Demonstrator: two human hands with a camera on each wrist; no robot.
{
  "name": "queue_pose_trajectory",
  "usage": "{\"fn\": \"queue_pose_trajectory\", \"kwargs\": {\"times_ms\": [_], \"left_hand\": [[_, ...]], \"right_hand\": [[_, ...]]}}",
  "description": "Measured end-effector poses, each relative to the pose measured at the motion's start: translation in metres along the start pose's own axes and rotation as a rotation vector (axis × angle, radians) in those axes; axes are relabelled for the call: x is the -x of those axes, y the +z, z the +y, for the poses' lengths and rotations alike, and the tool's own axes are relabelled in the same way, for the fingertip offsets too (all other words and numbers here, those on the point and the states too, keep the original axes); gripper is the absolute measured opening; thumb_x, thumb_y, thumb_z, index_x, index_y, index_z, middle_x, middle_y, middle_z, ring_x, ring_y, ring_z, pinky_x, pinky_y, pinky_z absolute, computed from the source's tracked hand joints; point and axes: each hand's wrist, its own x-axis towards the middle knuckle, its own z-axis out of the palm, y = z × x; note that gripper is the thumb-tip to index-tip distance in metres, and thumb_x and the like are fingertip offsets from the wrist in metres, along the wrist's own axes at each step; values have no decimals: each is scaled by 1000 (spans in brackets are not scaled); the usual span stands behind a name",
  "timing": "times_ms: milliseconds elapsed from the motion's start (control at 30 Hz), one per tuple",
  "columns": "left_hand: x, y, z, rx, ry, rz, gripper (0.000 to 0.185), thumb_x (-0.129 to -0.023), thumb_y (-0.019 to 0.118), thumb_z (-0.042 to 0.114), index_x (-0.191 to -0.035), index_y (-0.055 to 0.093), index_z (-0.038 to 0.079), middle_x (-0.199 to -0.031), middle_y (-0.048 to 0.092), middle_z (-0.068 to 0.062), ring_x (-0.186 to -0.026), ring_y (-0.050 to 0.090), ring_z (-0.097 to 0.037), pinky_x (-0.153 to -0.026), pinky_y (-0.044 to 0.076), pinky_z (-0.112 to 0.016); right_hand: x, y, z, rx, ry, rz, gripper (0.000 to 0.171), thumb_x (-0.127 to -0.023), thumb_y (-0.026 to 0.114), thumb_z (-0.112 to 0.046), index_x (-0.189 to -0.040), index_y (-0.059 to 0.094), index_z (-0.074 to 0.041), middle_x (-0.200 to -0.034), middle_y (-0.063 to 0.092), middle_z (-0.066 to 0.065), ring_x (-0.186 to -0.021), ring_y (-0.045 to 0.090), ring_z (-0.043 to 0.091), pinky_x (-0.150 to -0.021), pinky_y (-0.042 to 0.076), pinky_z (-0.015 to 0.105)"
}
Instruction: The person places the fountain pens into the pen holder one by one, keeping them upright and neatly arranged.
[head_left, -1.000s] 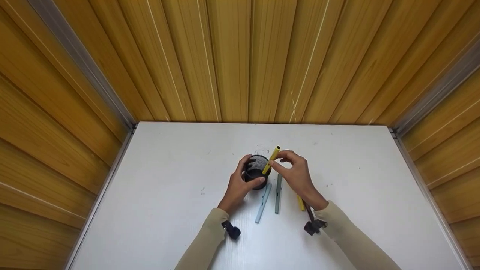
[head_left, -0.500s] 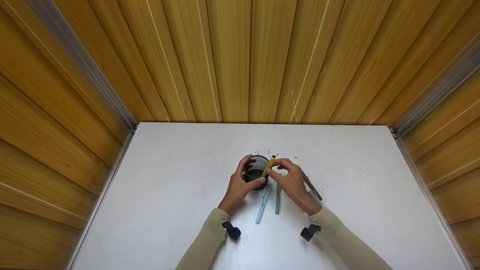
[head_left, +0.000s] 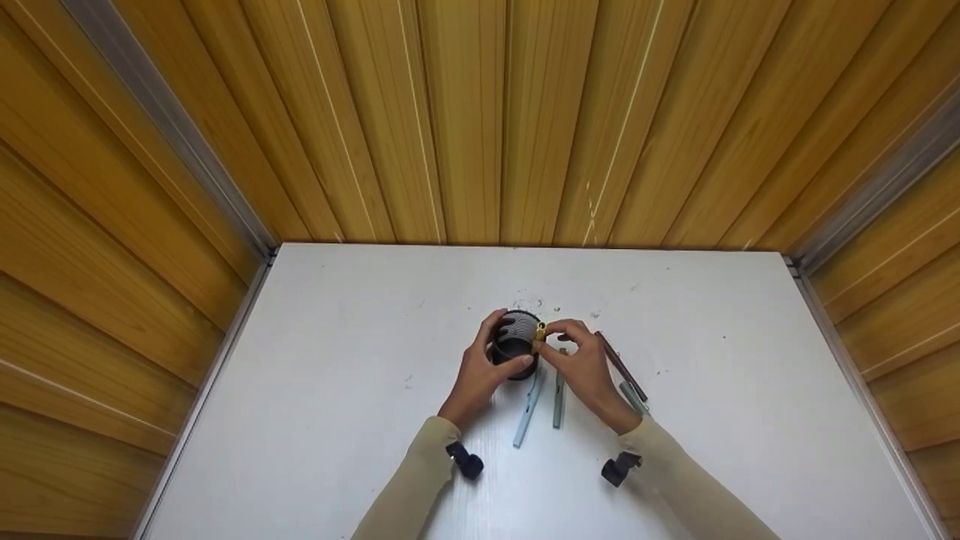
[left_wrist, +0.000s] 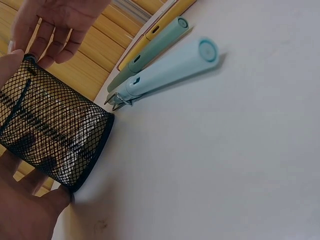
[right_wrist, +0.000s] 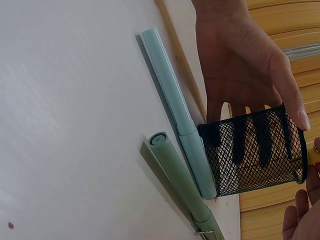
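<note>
My left hand (head_left: pixel 476 379) grips a black mesh pen cup (left_wrist: pixel 65 115), fingers round its far side and thumb along the near rim. In the head view the cup stands upright on the white table. My right hand (head_left: pixel 589 367) pinches a yellow pen (head_left: pixel 540 330) between thumb and fingers at the cup's right rim. Only the pen's upper end shows there; the lower part is hidden by the rim and fingers. Close in front of the cup lies a light blue pen (head_left: pixel 526 420), with a green pen (head_left: pixel 559 405) just right of it.
Beside my right wrist lie a dark brown pen (head_left: pixel 622 367) and another green pen (head_left: pixel 634 396), partly covered by the arm. The left wrist view shows a second yellow pen (left_wrist: pixel 155 30) on the table (head_left: pixel 360 337). Wood-patterned panels (head_left: pixel 465 120) rise behind the table's far edge.
My right hand has moved left and lowered the yellow pen at the cup's right rim, so less of it shows. The dark brown pen has come into view. My left hand keeps its grip.
</note>
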Motion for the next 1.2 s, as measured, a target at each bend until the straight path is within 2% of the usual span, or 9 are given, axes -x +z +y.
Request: {"fn": "queue_pose_trajectory", "kwargs": {"times_ms": [167, 333, 467, 733, 833, 967, 1200], "left_hand": [[0, 0, 1, 6, -6, -3, 92, -96, 86, 39, -172, 36, 27, -165, 51, -1, -153, 48, -26, -126, 39, -55], [2, 0, 2, 4, -28, -3, 92, -96, 86, 40, -172, 35, 27, -165, 51, -2, -153, 49, -27, -126, 39, -56], [2, 0, 3, 17, -40, -2, 93, -95, 86, 39, -172, 36, 25, -164, 52, -3, -152, 50, -26, -126, 38, -55], [1, 1, 4, 2, -51, 11, 92, -94, 86, 40, -171, 38, 29, -166, 49, -3, -150, 50, -27, -126, 39, -55], [1, 1, 3, 0, -52, 10, 92, -94, 87, 39, -171, 37, 29, -166, 49, -2, -151, 49, -26, -127, 38, -54], [1, 2, 2, 0, -44, 9, 92, -94, 87, 37, -171, 37, 28, -167, 48, -2, -152, 48, -26, -127, 38, -53], [1, 1, 2, 20, -44, 7, 90, -94, 87, 38, -170, 37, 34, -165, 49, -3, -151, 50, -27, -126, 39, -54]], "right_hand": [[4, -1, -19, 7, -1, 10, 19, -90, 85, 8, -107, 79, 3, -110, 76, 17, -109, 67, 27, -100, 52, 56], [9, -8, -36, -3, -5, 13, 19, -92, 83, 7, -110, 78, 7, -111, 77, 20, -111, 68, 33, -100, 52, 52], [12, -10, -34, 12, 18, 23, 18, -92, 84, 7, -109, 78, 7, -111, 77, 19, -111, 68, 31, -100, 53, 51], [19, -19, -28, 17, 74, 19, 18, -93, 83, 6, -109, 77, 8, -110, 77, 19, -111, 65, 32, -102, 50, 57], [23, -22, -22, 9, 88, 12, 17, -93, 82, 7, -109, 77, 9, -110, 77, 20, -111, 66, 33, -102, 49, 56], [27, -24, -2, 19, 114, 14, 17, -93, 82, 8, -110, 77, 7, -112, 77, 20, -112, 67, 35, -103, 48, 56], [34, -31, 31, 53, 162, -4, 20, -93, 86, 0, -112, 80, -1, -114, 78, 9, -113, 66, 28, -101, 47, 33]]}}
